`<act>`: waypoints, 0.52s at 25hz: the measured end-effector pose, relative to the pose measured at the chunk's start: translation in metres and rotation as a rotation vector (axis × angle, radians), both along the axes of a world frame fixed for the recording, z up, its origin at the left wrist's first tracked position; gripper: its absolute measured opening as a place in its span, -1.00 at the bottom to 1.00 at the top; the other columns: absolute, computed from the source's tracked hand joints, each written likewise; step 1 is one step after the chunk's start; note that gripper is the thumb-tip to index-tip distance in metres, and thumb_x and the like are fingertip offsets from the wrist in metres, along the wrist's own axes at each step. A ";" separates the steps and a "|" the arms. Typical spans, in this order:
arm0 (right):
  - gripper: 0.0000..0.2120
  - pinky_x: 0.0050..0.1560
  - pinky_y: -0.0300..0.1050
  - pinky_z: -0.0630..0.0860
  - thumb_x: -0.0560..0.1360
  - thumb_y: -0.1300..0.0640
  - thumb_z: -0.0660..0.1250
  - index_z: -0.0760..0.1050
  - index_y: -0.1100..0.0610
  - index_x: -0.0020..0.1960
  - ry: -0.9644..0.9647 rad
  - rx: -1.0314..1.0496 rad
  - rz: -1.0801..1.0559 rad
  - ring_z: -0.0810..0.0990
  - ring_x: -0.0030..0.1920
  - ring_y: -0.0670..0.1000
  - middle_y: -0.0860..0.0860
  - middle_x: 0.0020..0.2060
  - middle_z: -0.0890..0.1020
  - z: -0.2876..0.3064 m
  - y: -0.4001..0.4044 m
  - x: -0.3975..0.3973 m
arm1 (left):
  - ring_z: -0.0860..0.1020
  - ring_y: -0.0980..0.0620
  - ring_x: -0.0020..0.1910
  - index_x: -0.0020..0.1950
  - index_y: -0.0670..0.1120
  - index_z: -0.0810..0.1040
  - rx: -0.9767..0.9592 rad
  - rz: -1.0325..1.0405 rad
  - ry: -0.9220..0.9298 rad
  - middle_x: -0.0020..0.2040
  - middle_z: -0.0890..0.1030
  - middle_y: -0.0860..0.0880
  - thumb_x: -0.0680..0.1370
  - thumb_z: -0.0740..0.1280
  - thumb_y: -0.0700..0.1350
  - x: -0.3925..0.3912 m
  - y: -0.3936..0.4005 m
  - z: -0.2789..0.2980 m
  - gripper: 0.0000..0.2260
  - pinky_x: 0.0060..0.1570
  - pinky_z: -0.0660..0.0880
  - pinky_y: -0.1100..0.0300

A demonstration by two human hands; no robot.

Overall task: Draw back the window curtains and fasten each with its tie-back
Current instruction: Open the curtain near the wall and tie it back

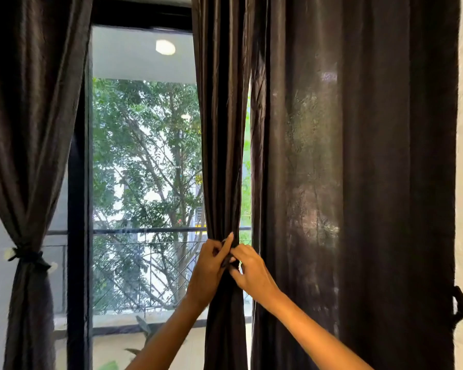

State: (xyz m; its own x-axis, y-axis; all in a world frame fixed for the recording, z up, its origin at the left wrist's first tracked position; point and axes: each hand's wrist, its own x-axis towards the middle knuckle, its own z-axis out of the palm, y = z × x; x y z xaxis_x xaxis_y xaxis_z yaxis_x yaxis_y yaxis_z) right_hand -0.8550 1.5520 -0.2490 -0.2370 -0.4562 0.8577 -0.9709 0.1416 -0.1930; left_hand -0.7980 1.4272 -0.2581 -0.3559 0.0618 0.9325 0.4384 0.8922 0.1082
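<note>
Head view: both hands worked at the gathered middle curtain [222, 156].
Left hand [209, 265] and right hand [251, 271] met at its waist, fingers curled, seemingly pinching a dark tie-back [229, 259], mostly hidden. Left curtain [30, 129] hung tied [27, 256]; right curtain [358, 182] hung loose beside the window [145, 156].

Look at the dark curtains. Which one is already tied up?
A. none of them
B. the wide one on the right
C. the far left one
C: the far-left dark brown fabric curtain is cinched by a dark tie-back, while both hands work at the middle one.
</note>
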 end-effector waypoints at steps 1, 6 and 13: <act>-0.82 -0.04 -0.49 0.28 0.34 0.34 0.31 0.52 0.23 -0.05 0.016 -0.026 -0.020 0.35 -0.16 -0.13 0.11 -0.22 0.53 -0.002 0.000 -0.001 | 0.31 0.33 -0.08 0.45 0.05 0.15 0.008 0.004 0.000 -0.09 0.20 0.19 0.55 0.19 -0.18 -0.001 0.001 -0.004 -0.51 0.07 0.25 0.57; -0.83 -0.05 -0.31 0.32 0.38 0.13 0.26 0.51 0.23 -0.14 -0.016 0.000 -0.075 0.32 -0.12 -0.14 0.04 -0.18 0.48 -0.014 0.002 -0.002 | 0.29 0.23 -0.20 0.44 -0.03 0.21 0.071 0.065 -0.025 -0.20 0.26 0.14 0.55 0.12 -0.04 -0.003 0.005 -0.018 -0.56 -0.09 0.30 0.43; -0.81 -0.07 -0.16 0.46 0.41 0.16 0.34 0.47 0.16 0.01 0.107 0.155 -0.175 0.43 0.00 0.00 0.03 -0.06 0.52 0.005 0.017 0.007 | 0.38 0.16 -0.43 0.36 -0.02 0.31 0.346 0.101 -0.029 -0.37 0.54 -0.07 0.52 0.13 0.12 0.006 0.018 0.006 -0.56 -0.34 0.30 0.52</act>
